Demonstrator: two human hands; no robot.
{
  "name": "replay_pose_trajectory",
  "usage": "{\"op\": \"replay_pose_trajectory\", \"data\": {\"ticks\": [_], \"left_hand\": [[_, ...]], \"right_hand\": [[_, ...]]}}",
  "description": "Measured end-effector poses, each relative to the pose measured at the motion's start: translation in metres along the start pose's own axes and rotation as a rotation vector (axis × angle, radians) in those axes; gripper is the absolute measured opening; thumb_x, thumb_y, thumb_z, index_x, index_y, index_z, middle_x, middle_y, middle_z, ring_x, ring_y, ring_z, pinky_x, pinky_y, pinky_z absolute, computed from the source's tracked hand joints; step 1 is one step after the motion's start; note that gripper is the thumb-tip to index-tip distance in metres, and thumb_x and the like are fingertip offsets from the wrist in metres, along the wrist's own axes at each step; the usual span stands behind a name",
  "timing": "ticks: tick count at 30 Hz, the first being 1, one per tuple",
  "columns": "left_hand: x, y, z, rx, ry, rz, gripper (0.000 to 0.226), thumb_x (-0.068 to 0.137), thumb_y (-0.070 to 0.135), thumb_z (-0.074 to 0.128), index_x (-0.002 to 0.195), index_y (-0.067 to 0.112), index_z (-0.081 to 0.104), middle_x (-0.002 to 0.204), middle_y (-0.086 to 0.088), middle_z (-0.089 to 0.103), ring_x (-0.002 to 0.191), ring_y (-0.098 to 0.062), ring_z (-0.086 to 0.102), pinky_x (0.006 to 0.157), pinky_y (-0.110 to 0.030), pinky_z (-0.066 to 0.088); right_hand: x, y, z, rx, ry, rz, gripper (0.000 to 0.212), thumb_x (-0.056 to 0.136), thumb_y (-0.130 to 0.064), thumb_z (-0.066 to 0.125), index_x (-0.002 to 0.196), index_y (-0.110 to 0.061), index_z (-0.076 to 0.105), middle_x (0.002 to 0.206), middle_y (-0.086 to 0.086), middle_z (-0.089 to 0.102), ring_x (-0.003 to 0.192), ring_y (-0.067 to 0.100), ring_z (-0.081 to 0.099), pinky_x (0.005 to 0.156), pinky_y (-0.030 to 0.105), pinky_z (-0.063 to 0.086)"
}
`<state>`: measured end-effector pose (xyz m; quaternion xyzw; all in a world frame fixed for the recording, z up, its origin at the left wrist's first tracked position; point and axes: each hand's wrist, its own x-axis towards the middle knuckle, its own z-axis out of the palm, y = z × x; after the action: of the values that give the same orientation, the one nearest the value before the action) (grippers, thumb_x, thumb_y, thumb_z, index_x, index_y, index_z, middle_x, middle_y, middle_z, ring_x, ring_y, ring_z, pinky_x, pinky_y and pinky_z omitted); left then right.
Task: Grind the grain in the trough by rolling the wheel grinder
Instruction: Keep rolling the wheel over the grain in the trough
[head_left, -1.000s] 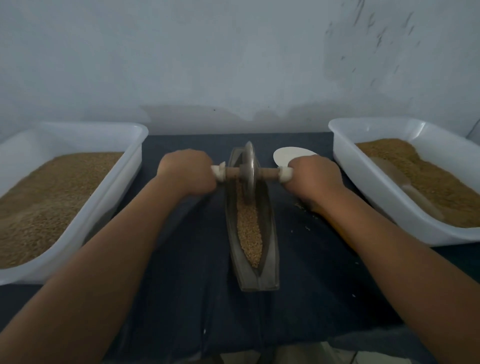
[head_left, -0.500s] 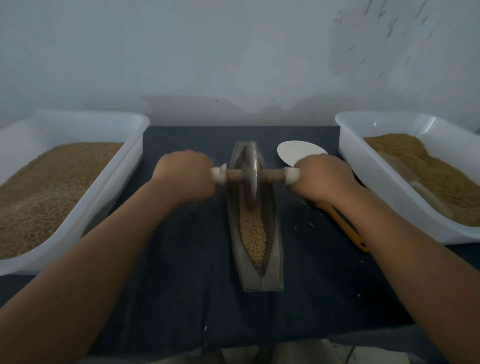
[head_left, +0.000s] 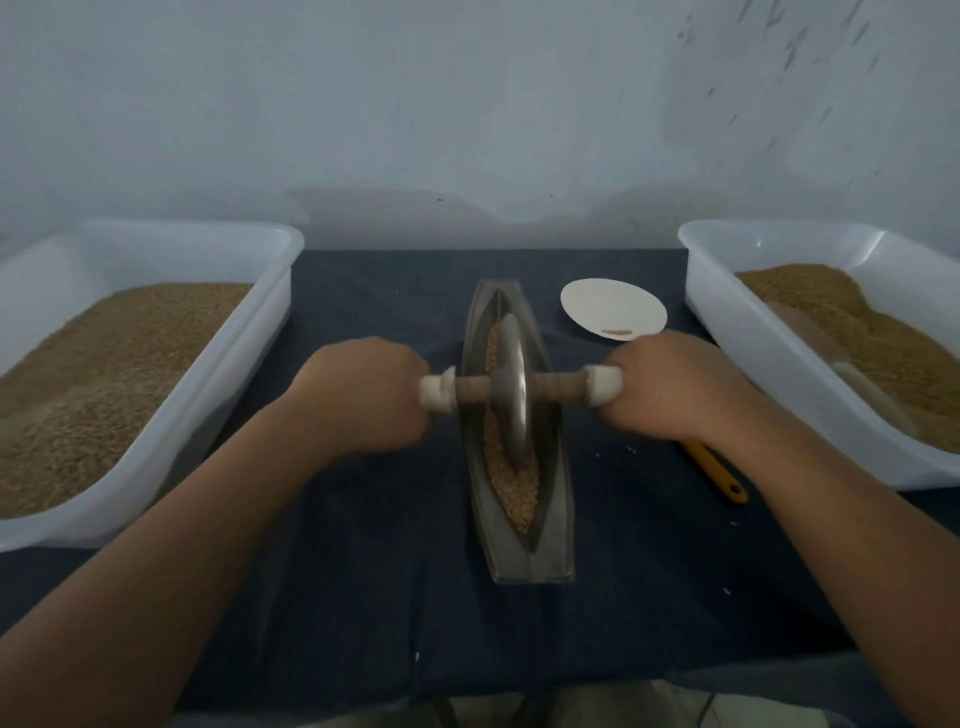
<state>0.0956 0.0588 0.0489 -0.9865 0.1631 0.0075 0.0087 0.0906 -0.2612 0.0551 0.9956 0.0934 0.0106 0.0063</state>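
Wheel grinder (head_left: 511, 387): a metal disc standing on its edge in the trough, about midway along it, with a wooden axle (head_left: 556, 387) running crosswise through its centre.
Trough (head_left: 558, 519): long, narrow and boat-shaped, lying lengthwise away from the person on the dark cloth (head_left: 363, 571), between the two tubs.
Grain (head_left: 514, 488): a thin brown strip along the groove, showing both in front of the disc and behind it.
Left hand (head_left: 363, 395): clenched round the left end of the axle, just outside its white collar (head_left: 439, 392).
Right hand (head_left: 670, 389): wrapped the same way round the right end, beside the other collar.
Handling: from where I stand the disc looks heavy and rigid, so its own weight should do the crushing. The narrow edge would tip easily if one fist pressed harder than the other.
Where to hold: both axle ends, level, well clear of the disc and the trough walls.
Watch for: the trough looks loose on the cloth and may slide, and kernels could spill at the shallow ends.
Left tub (head_left: 249, 332): white, heaped with grain.
Right tub (head_left: 727, 332): the same.
Nearby: a white plate (head_left: 613, 309) beyond the right fist, and a yellow-handled tool (head_left: 714, 470) partly under that forearm.
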Motion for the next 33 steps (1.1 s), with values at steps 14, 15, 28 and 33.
{"op": "replay_pose_trajectory", "data": {"ticks": [14,15,28,33], "left_hand": [[-0.012,-0.006,0.012,0.003,0.057,0.063,0.023,0.07,0.052,0.051,0.067,0.03,0.057,0.062,0.013,0.058,0.058,-0.006,0.055,0.053,-0.026,0.041],[-0.011,-0.006,0.012,0.02,0.074,0.06,0.023,0.071,0.052,0.051,0.067,0.03,0.056,0.062,0.012,0.058,0.057,-0.007,0.055,0.052,-0.026,0.039],[0.003,0.001,-0.002,0.034,0.068,0.021,0.018,0.077,0.045,0.057,0.069,0.03,0.058,0.068,0.011,0.06,0.061,-0.009,0.055,0.055,-0.029,0.04],[-0.009,-0.001,0.005,0.028,0.065,0.052,0.024,0.072,0.052,0.05,0.068,0.03,0.059,0.064,0.011,0.058,0.057,-0.008,0.053,0.049,-0.025,0.033]], "right_hand": [[-0.008,0.008,0.005,0.023,-0.078,-0.06,0.024,0.066,-0.061,0.054,0.075,-0.041,0.065,0.067,-0.023,0.065,0.057,0.004,0.059,0.048,0.028,0.04],[-0.007,0.008,0.007,0.024,-0.051,-0.055,0.023,0.067,-0.061,0.054,0.077,-0.044,0.065,0.065,-0.017,0.065,0.057,0.005,0.059,0.048,0.028,0.039],[0.009,0.005,0.005,0.032,-0.013,0.005,0.029,0.077,-0.057,0.057,0.068,-0.031,0.063,0.067,-0.01,0.063,0.064,0.009,0.059,0.055,0.031,0.045],[-0.008,0.005,0.004,0.032,-0.073,-0.04,0.037,0.058,-0.063,0.044,0.072,-0.036,0.066,0.06,-0.011,0.063,0.059,0.006,0.06,0.052,0.031,0.045]]}}
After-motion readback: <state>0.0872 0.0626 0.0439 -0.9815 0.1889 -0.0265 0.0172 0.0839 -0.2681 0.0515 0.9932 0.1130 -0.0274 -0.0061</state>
